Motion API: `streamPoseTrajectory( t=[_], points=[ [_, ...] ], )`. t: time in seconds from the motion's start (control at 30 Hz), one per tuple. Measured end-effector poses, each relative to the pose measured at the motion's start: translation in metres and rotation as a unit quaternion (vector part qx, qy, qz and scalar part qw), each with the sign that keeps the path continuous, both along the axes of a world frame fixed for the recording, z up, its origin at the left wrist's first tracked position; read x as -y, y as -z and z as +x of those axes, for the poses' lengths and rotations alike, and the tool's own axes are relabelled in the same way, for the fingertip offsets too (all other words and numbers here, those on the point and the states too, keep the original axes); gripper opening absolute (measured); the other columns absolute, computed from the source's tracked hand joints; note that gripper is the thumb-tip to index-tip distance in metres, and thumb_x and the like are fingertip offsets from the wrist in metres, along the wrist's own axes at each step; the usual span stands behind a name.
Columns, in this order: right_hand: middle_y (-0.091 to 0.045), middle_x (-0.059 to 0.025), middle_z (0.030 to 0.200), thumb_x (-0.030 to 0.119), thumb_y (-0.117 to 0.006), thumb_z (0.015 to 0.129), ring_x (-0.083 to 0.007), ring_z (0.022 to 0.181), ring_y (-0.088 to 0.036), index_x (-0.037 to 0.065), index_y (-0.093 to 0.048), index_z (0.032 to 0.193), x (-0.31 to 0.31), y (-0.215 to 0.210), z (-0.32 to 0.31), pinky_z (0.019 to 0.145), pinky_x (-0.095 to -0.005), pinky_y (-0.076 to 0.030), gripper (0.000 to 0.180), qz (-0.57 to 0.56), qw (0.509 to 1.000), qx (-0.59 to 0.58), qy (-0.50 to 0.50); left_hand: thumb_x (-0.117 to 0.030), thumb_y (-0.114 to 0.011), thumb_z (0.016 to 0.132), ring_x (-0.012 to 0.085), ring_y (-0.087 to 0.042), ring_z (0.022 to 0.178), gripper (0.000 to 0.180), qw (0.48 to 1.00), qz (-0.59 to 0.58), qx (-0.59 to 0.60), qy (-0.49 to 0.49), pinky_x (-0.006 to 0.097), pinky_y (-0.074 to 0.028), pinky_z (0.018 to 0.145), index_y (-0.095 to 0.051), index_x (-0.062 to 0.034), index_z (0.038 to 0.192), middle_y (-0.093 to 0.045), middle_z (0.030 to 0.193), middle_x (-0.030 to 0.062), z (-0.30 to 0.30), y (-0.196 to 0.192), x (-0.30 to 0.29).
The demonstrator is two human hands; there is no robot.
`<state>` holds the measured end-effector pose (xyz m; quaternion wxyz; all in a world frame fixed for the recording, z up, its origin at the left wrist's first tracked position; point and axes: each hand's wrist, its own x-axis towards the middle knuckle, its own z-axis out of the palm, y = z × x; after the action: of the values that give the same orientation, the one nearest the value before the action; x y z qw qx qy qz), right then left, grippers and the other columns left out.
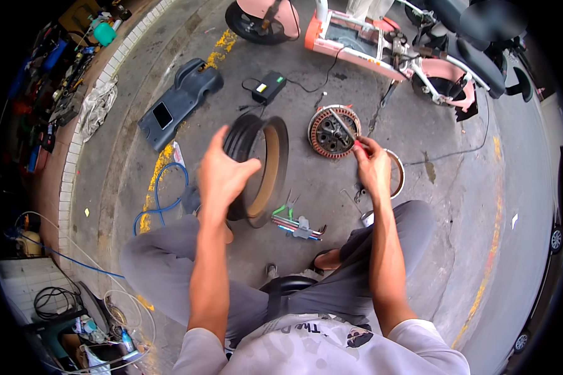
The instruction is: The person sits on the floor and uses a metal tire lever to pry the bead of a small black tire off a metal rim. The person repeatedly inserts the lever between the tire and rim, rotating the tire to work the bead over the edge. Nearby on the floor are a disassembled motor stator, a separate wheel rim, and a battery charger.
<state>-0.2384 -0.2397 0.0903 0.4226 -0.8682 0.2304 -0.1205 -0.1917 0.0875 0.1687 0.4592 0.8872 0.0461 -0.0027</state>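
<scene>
The black round hub-motor shell with its tan inner band (259,165) stands on edge on the grey concrete floor (456,206) just in front of my knees. My left hand (222,172) has its fingers (241,169) closed over the shell's near rim, holding it upright. My right hand (373,165) is closed on a thin red-handled tool (347,130), whose shaft crosses the round copper-wound stator (333,131) lying flat on the floor just beyond. Between my legs lie small hand tools with green and red grips (297,222). Farther out sit a black charger box with a cable (268,86) and a dark grey plastic scooter panel (178,100), near faded yellow paint marks. A pink scooter frame (381,50) lies on its side at the far edge. A blue hose (162,194) coils to my left, beside a white tiled kerb (69,181).
</scene>
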Motion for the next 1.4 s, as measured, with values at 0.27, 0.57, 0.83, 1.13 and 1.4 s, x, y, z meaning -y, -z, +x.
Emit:
streamPoseTrajectory(
  t=[0.27, 0.57, 0.83, 1.13, 1.4],
  points=[
    [-0.08, -0.0216, 0.111, 0.031, -0.076, 0.096, -0.0365, 0.103, -0.078, 0.009, -0.077, 0.129, 0.016, 0.025, 0.012, 0.092, -0.0438, -0.059, 0.04, 0.013, 1.0, -0.023, -0.016, -0.019, -0.086, 0.066, 0.0309, -0.069, 0.118, 0.106, 0.996, -0.005, -0.065, -0.06, 0.039, -0.055, 0.102, -0.04, -0.0028, 0.16, -0.071, 0.131, 0.0216, -0.002, 0.086, 0.041],
    [-0.081, -0.0192, 0.112, 0.031, -0.071, 0.099, -0.0355, 0.105, -0.078, 0.008, -0.076, 0.129, 0.01, 0.004, -0.012, 0.092, -0.0441, -0.059, 0.039, -0.019, 0.998, -0.062, -0.015, -0.026, -0.086, 0.066, 0.0362, -0.073, 0.115, 0.103, 0.992, -0.056, -0.11, -0.003, 0.042, -0.057, 0.099, -0.047, -0.0025, 0.157, -0.073, 0.128, 0.0236, -0.009, 0.119, 0.022],
    [-0.08, -0.02, 0.108, 0.034, -0.071, 0.098, -0.0365, 0.103, -0.078, 0.008, -0.077, 0.128, 0.005, 0.0, -0.012, 0.092, -0.0449, -0.058, 0.04, -0.007, 0.999, -0.032, -0.044, -0.028, -0.086, 0.065, 0.0405, -0.073, 0.114, 0.106, 0.996, 0.017, -0.079, -0.035, 0.047, -0.056, 0.1, -0.042, -0.0151, 0.161, -0.075, 0.124, 0.0229, -0.012, 0.117, 0.029],
    [-0.08, -0.0205, 0.108, 0.034, -0.071, 0.098, -0.0371, 0.103, -0.078, 0.008, -0.077, 0.129, 0.008, 0.001, -0.011, 0.09, -0.046, -0.059, 0.041, -0.021, 0.998, -0.048, -0.04, -0.024, -0.088, 0.064, 0.0348, -0.072, 0.116, 0.103, 0.992, 0.004, -0.097, -0.084, 0.043, -0.057, 0.1, -0.047, -0.0129, 0.158, -0.072, 0.13, 0.0218, 0.001, 0.122, 0.027],
    [-0.081, -0.0202, 0.109, 0.034, -0.072, 0.099, -0.0355, 0.101, -0.078, 0.008, -0.076, 0.13, 0.009, 0.004, -0.011, 0.089, -0.0451, -0.059, 0.041, -0.027, 0.996, -0.072, -0.045, -0.028, -0.088, 0.065, 0.0406, -0.071, 0.117, 0.107, 0.993, -0.026, -0.09, -0.073, 0.047, -0.055, 0.101, -0.043, -0.0121, 0.16, -0.071, 0.13, 0.0248, 0.005, 0.149, 0.029]
  ],
)
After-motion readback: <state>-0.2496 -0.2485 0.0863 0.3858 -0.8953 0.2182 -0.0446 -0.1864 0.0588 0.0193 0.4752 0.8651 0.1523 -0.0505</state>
